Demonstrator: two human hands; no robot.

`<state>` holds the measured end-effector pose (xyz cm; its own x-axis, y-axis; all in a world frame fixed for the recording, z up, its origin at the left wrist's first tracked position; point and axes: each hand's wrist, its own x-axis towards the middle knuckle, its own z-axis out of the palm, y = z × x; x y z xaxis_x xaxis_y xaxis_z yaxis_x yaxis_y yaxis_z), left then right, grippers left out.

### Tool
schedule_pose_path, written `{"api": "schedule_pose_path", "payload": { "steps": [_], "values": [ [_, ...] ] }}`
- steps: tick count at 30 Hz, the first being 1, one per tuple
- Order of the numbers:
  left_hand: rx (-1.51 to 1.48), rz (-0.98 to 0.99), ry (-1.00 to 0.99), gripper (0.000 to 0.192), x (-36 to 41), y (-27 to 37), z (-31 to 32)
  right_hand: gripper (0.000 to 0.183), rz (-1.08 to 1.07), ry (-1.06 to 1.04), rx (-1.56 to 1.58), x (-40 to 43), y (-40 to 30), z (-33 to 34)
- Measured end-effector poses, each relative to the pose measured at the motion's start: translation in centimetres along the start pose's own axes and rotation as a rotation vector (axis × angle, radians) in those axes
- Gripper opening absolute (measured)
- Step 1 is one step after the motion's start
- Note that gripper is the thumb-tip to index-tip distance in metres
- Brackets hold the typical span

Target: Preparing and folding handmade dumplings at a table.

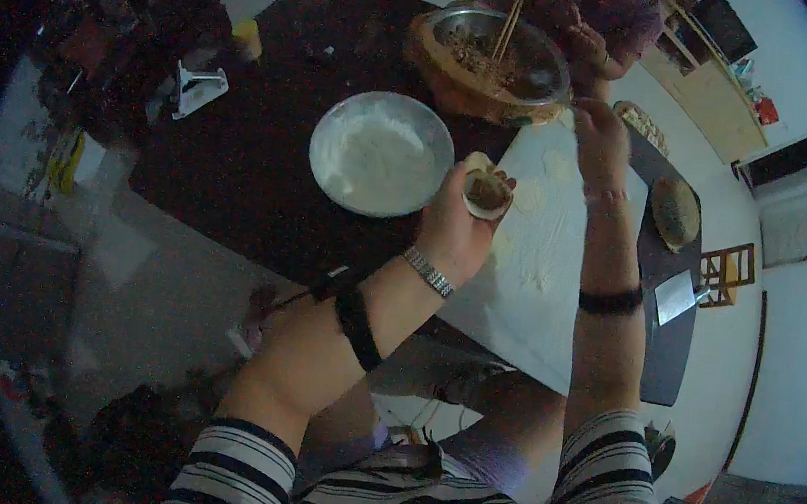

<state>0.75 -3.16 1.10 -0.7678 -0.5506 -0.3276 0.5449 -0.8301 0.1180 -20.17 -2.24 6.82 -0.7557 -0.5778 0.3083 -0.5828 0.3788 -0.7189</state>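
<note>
My left hand cups a round dough wrapper with brown filling in its middle. A second pale piece of dough shows just behind it. My right hand is raised over the far right part of a white floured board, close to the rim of the filling bowl. Its fingers are curled, and whether they hold anything is unclear. The metal bowl contains brown minced filling, with a pair of chopsticks standing in it. Thin dough rounds lie on the board.
A metal basin of white flour stands left of my left hand on the dark table. Another person's arm is beyond the filling bowl. To the right lie a cleaver, a round flat item and a tray of pale pieces.
</note>
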Motion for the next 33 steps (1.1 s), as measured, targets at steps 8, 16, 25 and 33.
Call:
{"api": "schedule_pose_path", "payload": {
  "steps": [8,16,25,33],
  "values": [
    [-0.056,-0.013,-0.105,0.047,0.3,1.0,1.0,0.023,-0.157,-0.522,-0.563,5.3,1.7,3.9],
    [-0.034,-0.119,-0.143,0.048,-1.1,1.4,1.7,0.025,-0.662,-0.005,-0.206,-12.7,-3.4,-3.3],
    [0.111,-0.350,-0.508,0.055,-3.7,-0.3,2.0,0.027,-0.733,0.162,-0.284,-18.7,-3.4,-4.1],
    [0.802,0.027,-0.560,0.039,-5.0,-1.5,1.8,0.015,-0.408,0.276,-0.003,-18.5,-4.2,-5.5]
  ]
}}
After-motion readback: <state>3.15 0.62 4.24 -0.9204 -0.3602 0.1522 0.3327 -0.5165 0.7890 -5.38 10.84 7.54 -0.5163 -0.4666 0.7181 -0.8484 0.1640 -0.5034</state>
